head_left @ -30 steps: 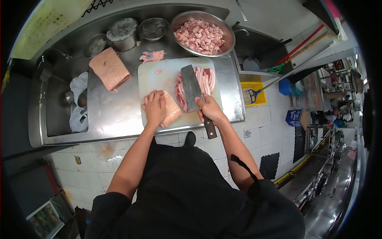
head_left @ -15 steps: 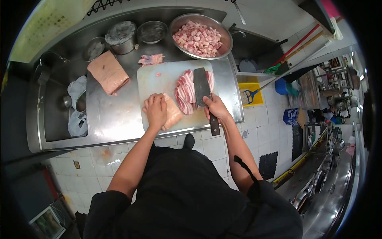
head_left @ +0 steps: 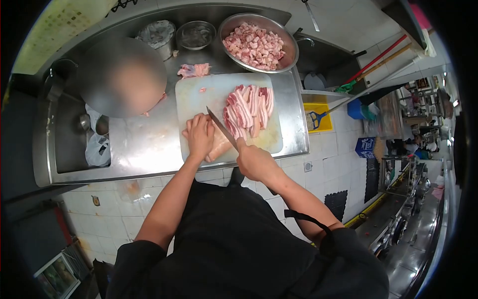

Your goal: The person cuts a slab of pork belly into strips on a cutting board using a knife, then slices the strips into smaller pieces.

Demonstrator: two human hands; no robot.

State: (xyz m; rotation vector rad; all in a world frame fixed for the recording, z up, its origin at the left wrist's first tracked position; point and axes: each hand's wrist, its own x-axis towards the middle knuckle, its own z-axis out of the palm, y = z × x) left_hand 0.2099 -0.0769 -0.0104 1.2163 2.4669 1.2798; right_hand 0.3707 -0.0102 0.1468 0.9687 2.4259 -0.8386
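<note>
On the white cutting board (head_left: 191, 97), my left hand (head_left: 200, 137) grips a block of pork belly (head_left: 219, 144), its fingers curled over the top. My right hand (head_left: 259, 162) is wrapped round the handle of a cleaver (head_left: 222, 126). The blade stands on edge, slanting along the block's right side, its tip close to my left fingers. Most of the handle is hidden in my fist. Sliced pork belly strips (head_left: 246, 108) lie overlapping to the right of the blade. A small scrap of meat (head_left: 202, 90) rests near the board's far side.
Diced pork fills a large steel bowl (head_left: 294, 47) behind the board. A pinkish meat piece (head_left: 194, 70), a smaller metal bowl (head_left: 196, 36) and a lined pot (head_left: 157, 37) stand nearby. A blurred patch covers the counter's left rear. The sink (head_left: 64, 144) is at left.
The cleaver has moved left from over the strips to the block's edge, turning from flat to upright. The strips on the right are now uncovered. My left hand stays on the block.
</note>
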